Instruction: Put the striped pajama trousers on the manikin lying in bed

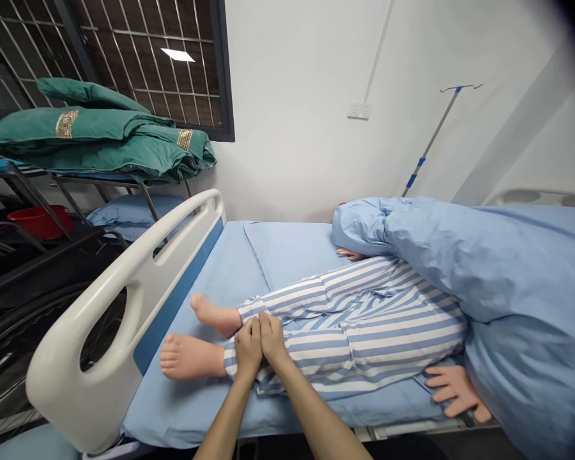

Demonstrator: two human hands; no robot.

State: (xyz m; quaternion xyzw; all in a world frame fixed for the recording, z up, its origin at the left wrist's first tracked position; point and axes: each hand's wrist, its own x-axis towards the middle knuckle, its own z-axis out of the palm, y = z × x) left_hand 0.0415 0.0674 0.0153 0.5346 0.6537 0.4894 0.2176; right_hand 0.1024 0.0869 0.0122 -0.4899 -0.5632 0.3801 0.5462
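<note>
A patient manikin lies on the bed in blue-and-white striped trousers (364,319). Its near foot (191,358) and far foot (215,314) stick out bare at the trouser hems. My left hand (248,348) and my right hand (271,337) sit side by side, touching, on the near lower leg just above the ankle. Both have their fingers curled down over the striped cloth; the fingertips are hidden. A manikin hand (455,388) lies palm down near the bed's front edge, and fingers of the other manikin hand (351,253) show under the quilt.
A light-blue quilt (517,268) is heaped over the manikin's upper body. The white bed end board (91,306) stands at the left, beside a wheelchair (43,281). Green folded bedding (105,137) rests under the barred window. An IV pole (431,140) rises behind the bed.
</note>
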